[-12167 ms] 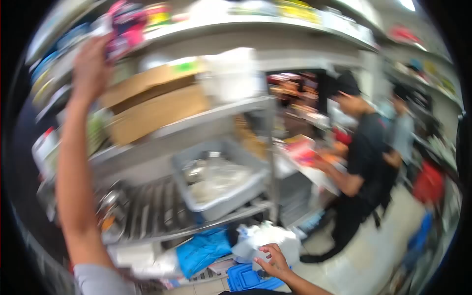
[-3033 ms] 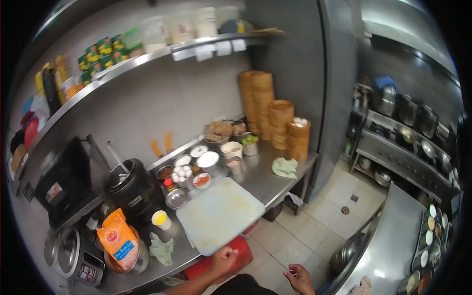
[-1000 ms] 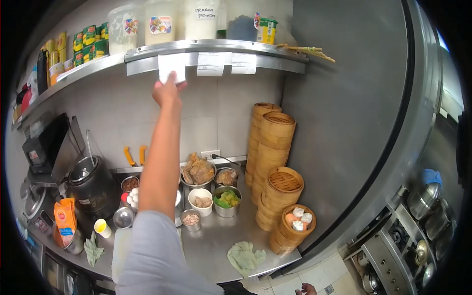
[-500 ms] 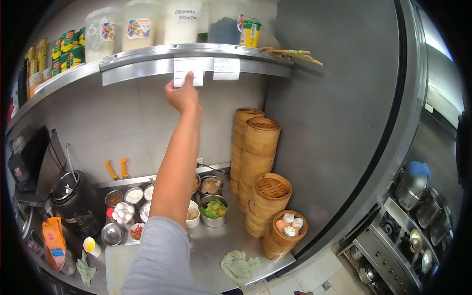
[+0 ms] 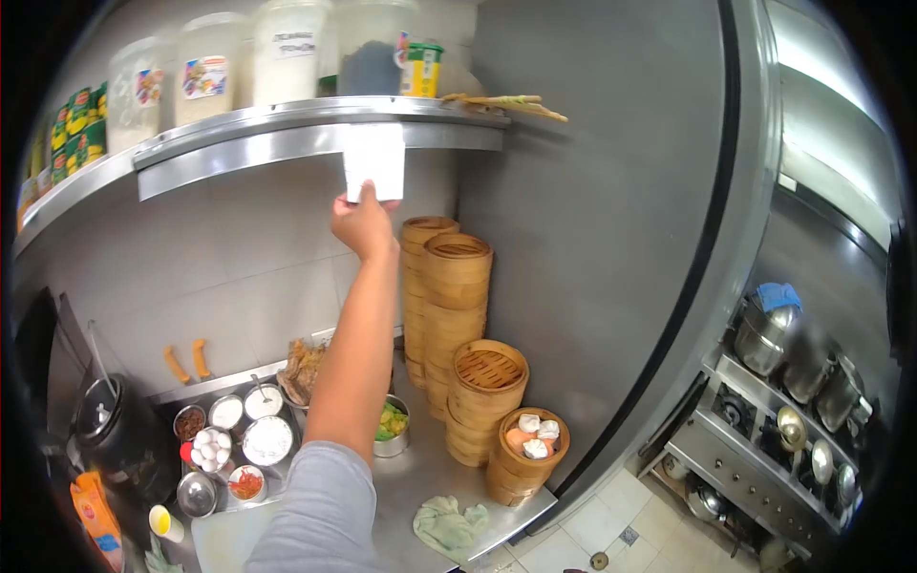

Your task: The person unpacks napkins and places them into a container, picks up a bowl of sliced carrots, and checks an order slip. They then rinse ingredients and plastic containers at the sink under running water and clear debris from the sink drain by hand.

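Observation:
My left hand (image 5: 365, 218) is raised at the end of an outstretched arm, its thumb and fingers pinched on the lower edge of white paper slips (image 5: 374, 160). The slips overlap the metal rail (image 5: 239, 153) of the shelf; whether they still touch it is unclear. Below and to the right of this hand rise stacks of round bamboo steamers (image 5: 457, 286). A shorter stack (image 5: 521, 473) has white and orange pieces in its open top. At most a dark trace of my right hand shows at the bottom edge, its fingers hidden.
Plastic tubs (image 5: 205, 76) and cans line the shelf. On the steel counter are bowls, eggs (image 5: 210, 447), a cutting board (image 5: 224, 544), a green cloth (image 5: 449, 525) and a black pot (image 5: 124, 439). A grey metal panel stands right; beyond it is a stove (image 5: 755, 449).
My left hand has moved along the rail to the right-hand slips, and no separate slips hang there now. The view has shifted right. My right hand has dropped almost out of view.

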A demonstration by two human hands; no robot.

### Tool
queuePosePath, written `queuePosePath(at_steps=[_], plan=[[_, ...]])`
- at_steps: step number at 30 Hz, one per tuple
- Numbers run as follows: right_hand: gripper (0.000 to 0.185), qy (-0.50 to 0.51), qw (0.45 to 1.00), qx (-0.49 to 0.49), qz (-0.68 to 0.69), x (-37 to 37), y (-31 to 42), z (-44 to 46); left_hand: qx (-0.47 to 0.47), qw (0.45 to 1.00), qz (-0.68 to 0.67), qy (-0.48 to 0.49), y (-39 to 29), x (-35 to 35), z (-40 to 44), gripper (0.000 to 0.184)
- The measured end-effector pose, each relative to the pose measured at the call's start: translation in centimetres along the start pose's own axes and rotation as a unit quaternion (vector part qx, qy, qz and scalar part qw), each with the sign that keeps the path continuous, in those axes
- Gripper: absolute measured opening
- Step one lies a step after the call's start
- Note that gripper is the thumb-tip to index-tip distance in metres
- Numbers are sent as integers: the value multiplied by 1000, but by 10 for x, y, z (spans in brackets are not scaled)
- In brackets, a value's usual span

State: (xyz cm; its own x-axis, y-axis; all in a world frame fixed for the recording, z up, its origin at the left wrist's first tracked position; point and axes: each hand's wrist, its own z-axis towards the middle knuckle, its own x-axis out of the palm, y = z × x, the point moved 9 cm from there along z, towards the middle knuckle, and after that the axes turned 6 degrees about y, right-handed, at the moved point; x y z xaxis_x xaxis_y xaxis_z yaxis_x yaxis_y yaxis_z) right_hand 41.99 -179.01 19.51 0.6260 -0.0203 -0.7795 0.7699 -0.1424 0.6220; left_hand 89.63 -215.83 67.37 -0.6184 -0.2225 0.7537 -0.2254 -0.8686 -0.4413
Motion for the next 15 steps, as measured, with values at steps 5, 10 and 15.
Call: queuePosePath(at_steps=[5,10,15], plan=[[41,-16,998,53,9,-2,-10,-11,42,999,8,-26,6,21,35,35],[40,4,997,70,-24,4,-39,-16,-99,992,30,75,73,12,94,45],[39,7,992,121,-21,0,-54,-32,-62,954,290,31,113,-3,115,55]])
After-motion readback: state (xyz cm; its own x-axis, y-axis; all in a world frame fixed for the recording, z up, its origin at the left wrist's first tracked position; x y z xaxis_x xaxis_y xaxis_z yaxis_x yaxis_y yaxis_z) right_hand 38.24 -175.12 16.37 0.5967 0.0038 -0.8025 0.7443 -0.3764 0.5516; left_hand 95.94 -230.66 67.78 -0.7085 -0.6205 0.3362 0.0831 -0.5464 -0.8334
